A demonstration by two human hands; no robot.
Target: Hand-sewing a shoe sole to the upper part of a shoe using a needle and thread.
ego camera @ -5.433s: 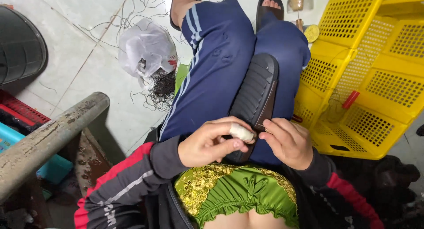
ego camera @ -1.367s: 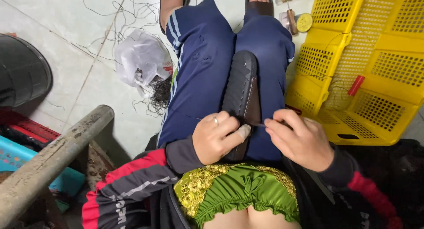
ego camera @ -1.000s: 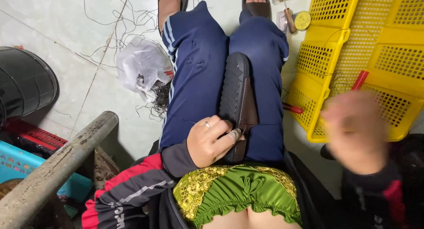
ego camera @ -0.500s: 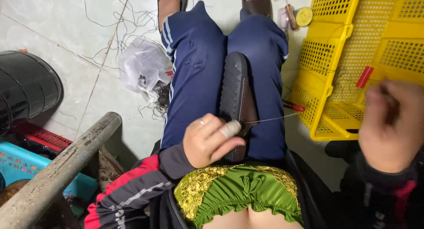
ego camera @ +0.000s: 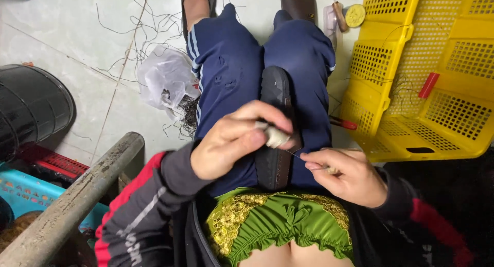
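A black shoe sole (ego camera: 274, 94) lies lengthwise between my knees on my blue trousers. My left hand (ego camera: 234, 139) grips its near edge, with a white bandaged fingertip pressed against the rim. My right hand (ego camera: 347, 175) is close beside the sole on the right, its fingers pinched on a thin needle with a dark thread (ego camera: 297, 155) that runs to the sole's edge.
Two yellow perforated crates (ego camera: 427, 71) stand on the floor at the right, with a red-handled tool (ego camera: 343, 124) by them. A clear plastic bag (ego camera: 164, 81) and loose threads lie at the left. A black bucket (ego camera: 31, 107) and a grey pipe (ego camera: 77, 195) are at the left.
My right hand was out to the right with the thread drawn taut; it has come back in to the sole's edge. The left hand has kept its hold on the sole.
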